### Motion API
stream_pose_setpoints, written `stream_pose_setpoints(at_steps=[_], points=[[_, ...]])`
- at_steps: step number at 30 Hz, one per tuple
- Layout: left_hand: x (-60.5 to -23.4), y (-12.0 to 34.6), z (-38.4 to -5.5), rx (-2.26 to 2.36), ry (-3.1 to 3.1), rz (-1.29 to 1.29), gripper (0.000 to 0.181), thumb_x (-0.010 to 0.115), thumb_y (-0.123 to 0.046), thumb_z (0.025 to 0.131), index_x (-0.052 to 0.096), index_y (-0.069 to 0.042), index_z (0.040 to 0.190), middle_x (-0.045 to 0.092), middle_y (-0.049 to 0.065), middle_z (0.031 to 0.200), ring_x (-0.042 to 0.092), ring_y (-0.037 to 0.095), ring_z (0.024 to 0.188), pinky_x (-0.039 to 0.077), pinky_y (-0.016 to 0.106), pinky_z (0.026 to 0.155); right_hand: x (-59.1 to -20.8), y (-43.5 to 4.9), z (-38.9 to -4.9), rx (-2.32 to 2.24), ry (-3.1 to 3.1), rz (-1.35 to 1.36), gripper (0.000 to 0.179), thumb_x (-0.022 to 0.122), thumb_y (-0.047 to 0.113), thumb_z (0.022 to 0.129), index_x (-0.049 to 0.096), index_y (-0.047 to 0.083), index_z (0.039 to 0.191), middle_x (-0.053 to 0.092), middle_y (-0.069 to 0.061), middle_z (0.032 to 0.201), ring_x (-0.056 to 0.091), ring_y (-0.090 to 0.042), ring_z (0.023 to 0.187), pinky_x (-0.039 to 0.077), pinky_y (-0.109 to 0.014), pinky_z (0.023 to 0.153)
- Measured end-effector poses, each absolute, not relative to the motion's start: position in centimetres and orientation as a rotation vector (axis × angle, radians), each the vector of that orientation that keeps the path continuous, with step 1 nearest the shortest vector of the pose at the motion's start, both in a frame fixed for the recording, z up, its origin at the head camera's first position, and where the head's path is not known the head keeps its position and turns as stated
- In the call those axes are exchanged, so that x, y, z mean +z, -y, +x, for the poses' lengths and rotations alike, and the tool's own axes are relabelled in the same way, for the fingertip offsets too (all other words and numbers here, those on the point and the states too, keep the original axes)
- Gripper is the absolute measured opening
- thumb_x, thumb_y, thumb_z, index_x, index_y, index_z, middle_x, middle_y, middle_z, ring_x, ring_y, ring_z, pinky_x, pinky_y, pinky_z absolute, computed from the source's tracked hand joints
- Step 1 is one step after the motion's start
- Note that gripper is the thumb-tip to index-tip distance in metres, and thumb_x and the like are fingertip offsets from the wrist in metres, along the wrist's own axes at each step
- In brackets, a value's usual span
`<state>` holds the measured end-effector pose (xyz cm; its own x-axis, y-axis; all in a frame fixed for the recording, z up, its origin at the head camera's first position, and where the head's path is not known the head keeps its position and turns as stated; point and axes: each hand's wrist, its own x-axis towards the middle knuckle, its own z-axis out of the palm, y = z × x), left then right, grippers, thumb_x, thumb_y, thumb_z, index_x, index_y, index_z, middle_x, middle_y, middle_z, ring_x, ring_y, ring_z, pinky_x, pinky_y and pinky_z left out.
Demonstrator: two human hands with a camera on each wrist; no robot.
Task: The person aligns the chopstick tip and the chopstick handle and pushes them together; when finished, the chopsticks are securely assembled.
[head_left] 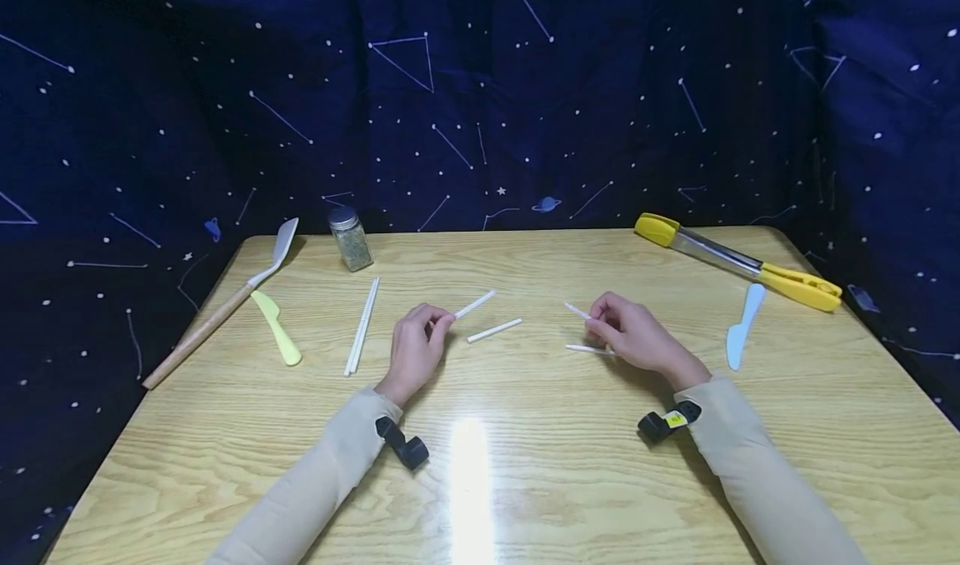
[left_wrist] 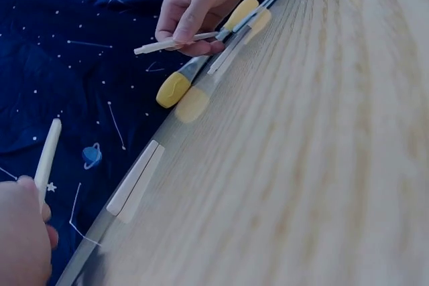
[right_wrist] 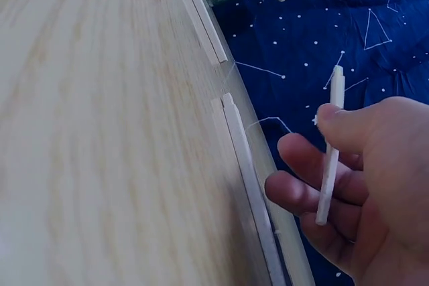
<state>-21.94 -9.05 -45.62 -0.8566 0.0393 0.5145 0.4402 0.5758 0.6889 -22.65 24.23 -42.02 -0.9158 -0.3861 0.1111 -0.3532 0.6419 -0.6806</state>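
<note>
My left hand (head_left: pixel 417 344) pinches one end of a short white chopstick piece (head_left: pixel 477 302) between thumb and fingers, its free end pointing away to the right. Between the hands, another chopstick piece (head_left: pixel 495 331) lies on the table. My right hand (head_left: pixel 633 332) holds a slimmer chopstick piece (right_wrist: pixel 333 159) against its fingers with the thumb; a narrow peg shows at its upper tip in the right wrist view. Under that hand a further chopstick piece (head_left: pixel 587 349) rests on the wood, its right end hidden in the head view.
To the left on the wooden table (head_left: pixel 555 482) lie two long white chopsticks (head_left: pixel 362 326), a yellow-green knife (head_left: pixel 277 329) and a wooden-handled spatula (head_left: pixel 217 313). A spice jar (head_left: pixel 351 240) stands behind. Yellow tongs (head_left: pixel 738 261) and a light-blue knife (head_left: pixel 745 327) lie at right.
</note>
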Motion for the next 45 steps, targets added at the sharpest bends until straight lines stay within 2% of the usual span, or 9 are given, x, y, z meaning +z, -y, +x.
stream_pose_setpoints(at_steps=[7,14,24,36,41,45], points=[[-45.6,9.0,-21.8,-1.244,2.373,-0.381,0.012,0.065,-0.012,0.092,0.069,-0.003,0.086,0.061,0.005,0.069,0.045,0.011,0.056,0.036,0.02,0.05,-42.1,-24.2,-22.7,-1.201,-2.775,-0.706,0.007,0.056,0.009,0.097,0.051,0.004,0.097,0.06,-0.005,0.072,0.052,-0.009,0.06,0.042,-0.022,0.054],[-45.4,9.1,-21.8,-1.24,2.357,-0.437,0.012,0.063,-0.011,0.092,0.069,-0.002,0.088,0.065,0.007,0.073,0.047,0.012,0.058,0.038,0.022,0.053,-41.8,-24.0,-22.6,-1.197,-2.829,-0.7,0.006,0.058,0.006,0.095,0.056,0.007,0.1,0.056,-0.004,0.074,0.049,-0.012,0.061,0.042,-0.024,0.054],[-45.5,9.0,-21.6,-1.26,2.411,-0.462,0.009,0.061,-0.006,0.093,0.067,0.0,0.091,0.065,0.009,0.08,0.05,0.012,0.064,0.041,0.023,0.057,-41.2,-23.0,-22.1,-1.165,-2.851,-0.663,0.012,0.057,0.007,0.096,0.063,0.008,0.105,0.058,-0.005,0.079,0.048,-0.017,0.067,0.039,-0.026,0.061],[-45.6,7.8,-20.5,-1.296,2.438,-0.572,0.009,0.061,-0.008,0.093,0.067,-0.002,0.092,0.06,0.004,0.077,0.046,0.008,0.063,0.04,0.022,0.056,-40.9,-22.4,-21.5,-1.157,-2.894,-0.751,0.012,0.062,0.01,0.094,0.069,0.01,0.103,0.065,-0.002,0.086,0.054,-0.014,0.073,0.047,-0.023,0.067],[-45.5,7.6,-20.2,-1.28,2.434,-0.586,0.008,0.063,-0.008,0.092,0.067,-0.003,0.09,0.058,0.003,0.075,0.045,0.008,0.062,0.039,0.021,0.055,-40.9,-22.2,-21.5,-1.201,-2.868,-0.774,0.012,0.063,0.011,0.093,0.07,0.011,0.102,0.06,0.0,0.078,0.048,-0.008,0.062,0.043,-0.021,0.057],[-45.4,7.4,-20.1,-1.298,2.44,-0.602,0.008,0.062,-0.008,0.093,0.068,-0.003,0.09,0.059,0.004,0.076,0.045,0.008,0.061,0.039,0.02,0.054,-40.8,-22.0,-21.4,-1.24,-2.845,-0.767,0.012,0.063,0.011,0.093,0.07,0.011,0.102,0.049,0.003,0.068,0.039,-0.006,0.054,0.035,-0.022,0.049]])
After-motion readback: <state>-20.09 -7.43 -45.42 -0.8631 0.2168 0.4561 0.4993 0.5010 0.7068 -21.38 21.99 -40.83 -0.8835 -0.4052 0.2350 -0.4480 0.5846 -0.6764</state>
